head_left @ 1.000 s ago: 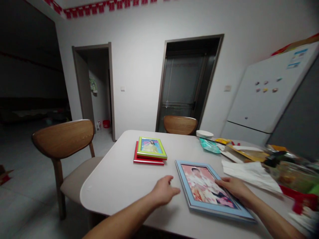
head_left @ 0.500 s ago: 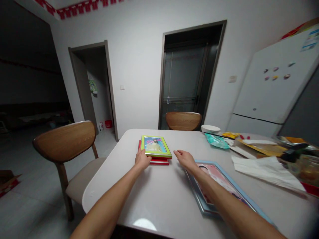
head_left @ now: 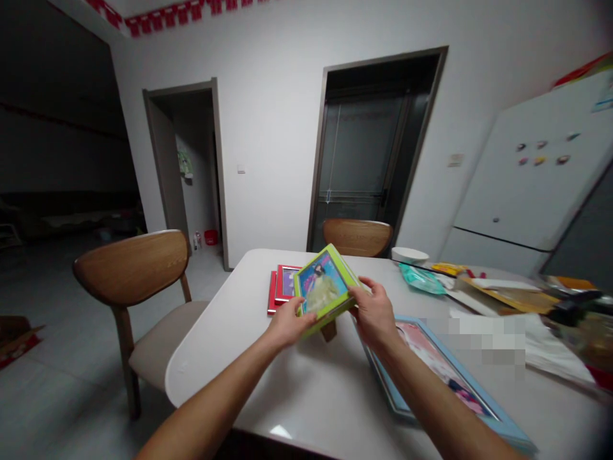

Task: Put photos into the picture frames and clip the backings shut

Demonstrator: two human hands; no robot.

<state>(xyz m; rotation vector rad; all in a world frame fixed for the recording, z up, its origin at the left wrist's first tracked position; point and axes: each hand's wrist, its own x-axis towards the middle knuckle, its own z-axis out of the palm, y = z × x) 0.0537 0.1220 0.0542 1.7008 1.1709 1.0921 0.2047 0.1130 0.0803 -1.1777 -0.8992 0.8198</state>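
A lime-green picture frame [head_left: 322, 284] with a figure in a pale yellow dress is held tilted above the table. My left hand [head_left: 290, 324] grips its lower left corner, thumb on the front. On its right side, my right hand [head_left: 373, 310] is closed round the edge. A brown piece, perhaps the stand, shows below the green frame. Partly hidden behind it, red picture frames [head_left: 280, 291] lie stacked on the table. Under my right forearm lies a large light-blue picture frame [head_left: 445, 364] with a pinkish picture, seemingly on top of another.
The white table [head_left: 230, 358] has a rounded left corner. A white bowl [head_left: 410, 256], a teal packet [head_left: 421, 279] and white paper [head_left: 550, 348] are at its right. Wooden chairs stand at the left [head_left: 138, 268] and the far side [head_left: 357, 236].
The green frame has been lifted off the red frames and turned at a tilt. My right hand has moved onto its right edge, so both hands now hold it.
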